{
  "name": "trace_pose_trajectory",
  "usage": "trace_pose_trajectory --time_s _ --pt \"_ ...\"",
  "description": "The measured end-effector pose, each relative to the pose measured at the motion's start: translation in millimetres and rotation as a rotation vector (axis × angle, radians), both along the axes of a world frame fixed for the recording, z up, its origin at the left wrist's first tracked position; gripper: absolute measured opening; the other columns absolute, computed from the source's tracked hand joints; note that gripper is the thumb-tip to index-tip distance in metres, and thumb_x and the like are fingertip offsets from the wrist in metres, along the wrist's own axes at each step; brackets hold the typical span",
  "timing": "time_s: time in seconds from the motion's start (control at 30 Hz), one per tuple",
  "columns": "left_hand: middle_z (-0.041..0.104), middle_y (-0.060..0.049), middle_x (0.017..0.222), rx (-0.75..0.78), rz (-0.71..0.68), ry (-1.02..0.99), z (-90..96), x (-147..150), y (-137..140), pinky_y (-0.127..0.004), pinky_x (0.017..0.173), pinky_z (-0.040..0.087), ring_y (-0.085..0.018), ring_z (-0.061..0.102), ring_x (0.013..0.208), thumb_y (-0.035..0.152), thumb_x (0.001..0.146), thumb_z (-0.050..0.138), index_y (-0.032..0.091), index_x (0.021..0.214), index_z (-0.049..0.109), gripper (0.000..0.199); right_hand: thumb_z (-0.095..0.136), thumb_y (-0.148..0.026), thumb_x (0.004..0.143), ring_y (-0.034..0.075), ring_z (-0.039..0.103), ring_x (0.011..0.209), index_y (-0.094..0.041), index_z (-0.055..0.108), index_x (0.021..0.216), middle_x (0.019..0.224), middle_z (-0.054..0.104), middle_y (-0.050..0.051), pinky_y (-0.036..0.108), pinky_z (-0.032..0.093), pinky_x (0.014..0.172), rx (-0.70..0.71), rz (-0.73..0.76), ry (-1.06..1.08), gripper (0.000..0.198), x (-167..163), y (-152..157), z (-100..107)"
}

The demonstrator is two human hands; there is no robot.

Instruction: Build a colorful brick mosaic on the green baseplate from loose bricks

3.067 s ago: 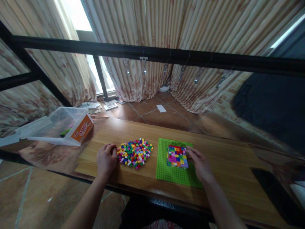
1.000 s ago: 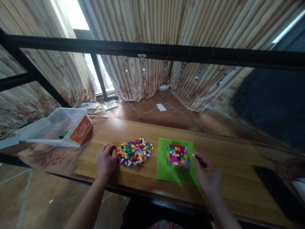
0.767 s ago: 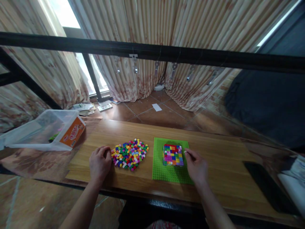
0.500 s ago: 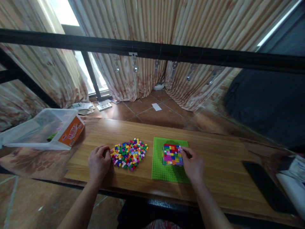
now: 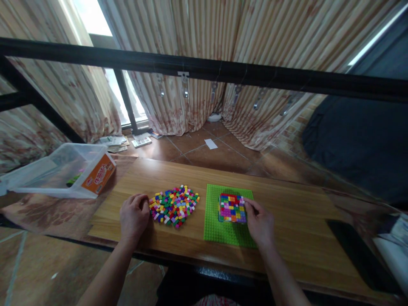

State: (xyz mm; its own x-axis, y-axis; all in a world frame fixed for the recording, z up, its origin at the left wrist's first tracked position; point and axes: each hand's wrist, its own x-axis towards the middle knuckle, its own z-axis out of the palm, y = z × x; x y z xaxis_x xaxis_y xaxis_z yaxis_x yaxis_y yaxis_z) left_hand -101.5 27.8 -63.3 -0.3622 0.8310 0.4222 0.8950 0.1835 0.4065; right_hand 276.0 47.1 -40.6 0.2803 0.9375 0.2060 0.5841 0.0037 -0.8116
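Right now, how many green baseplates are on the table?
1. The green baseplate lies on the wooden table, right of the loose brick pile, under the multicolored brick block that the right hand touches.

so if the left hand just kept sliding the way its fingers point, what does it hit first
The left hand rests on the wooden table with its fingers aimed right, so it would probably meet the pile of loose coloured bricks first; its fingertips look to be already at the pile's near edge.
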Motion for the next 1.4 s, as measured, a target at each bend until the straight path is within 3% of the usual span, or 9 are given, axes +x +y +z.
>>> trace_pose_trajectory --time_s 0.3,0.5,0.7,1.4 --pt "0.068 -0.007 0.099 -0.004 -0.005 0.005 1.0 0.4 0.9 -0.037 0.087 0.046 -0.025 0.060 0.094 0.032 0.085 0.045 0.020 0.089 0.068 0.026 0.064 -0.046 0.073 0.023 0.068 0.085 -0.019 0.075 0.088 0.092 0.075 0.008 0.038 0.052 0.080 -0.032 -0.054 0.278 0.033 1.4 6.6 -6.4" --pt "0.068 -0.008 0.098 -0.007 -0.008 -0.005 1.6 0.7 0.6 -0.037 0.087 0.046 -0.024 0.060 0.093 0.031 0.085 0.045 0.020 0.088 0.068 0.025 0.070 -0.049 0.067 0.018 0.064 0.066 -0.018 0.074 0.092 0.081 0.074 0.006 0.031 0.050 0.059 -0.056 -0.083 0.563 0.039 4.2 11.0 -20.5" --pt "0.068 -0.007 0.099 -0.008 -0.004 -0.013 0.5 -0.5 0.0 -0.037 0.089 0.046 -0.024 0.060 0.094 0.031 0.085 0.046 0.021 0.089 0.068 0.025 0.077 -0.046 0.060 0.016 0.063 0.061 -0.019 0.075 0.088 0.075 0.073 0.004 0.030 0.050 0.056 -0.105 -0.099 0.696 0.039 0.8 14.6 -18.4" --pt "0.068 -0.008 0.098 -0.005 -0.006 0.015 0.5 0.4 0.2 -0.037 0.088 0.046 -0.025 0.059 0.093 0.032 0.086 0.044 0.020 0.090 0.067 0.027 0.077 -0.042 0.060 0.020 0.067 0.066 -0.018 0.076 0.083 0.079 0.075 0.005 0.031 0.055 0.059 -0.120 -0.125 0.650 0.034 -5.7 19.7 -17.3"
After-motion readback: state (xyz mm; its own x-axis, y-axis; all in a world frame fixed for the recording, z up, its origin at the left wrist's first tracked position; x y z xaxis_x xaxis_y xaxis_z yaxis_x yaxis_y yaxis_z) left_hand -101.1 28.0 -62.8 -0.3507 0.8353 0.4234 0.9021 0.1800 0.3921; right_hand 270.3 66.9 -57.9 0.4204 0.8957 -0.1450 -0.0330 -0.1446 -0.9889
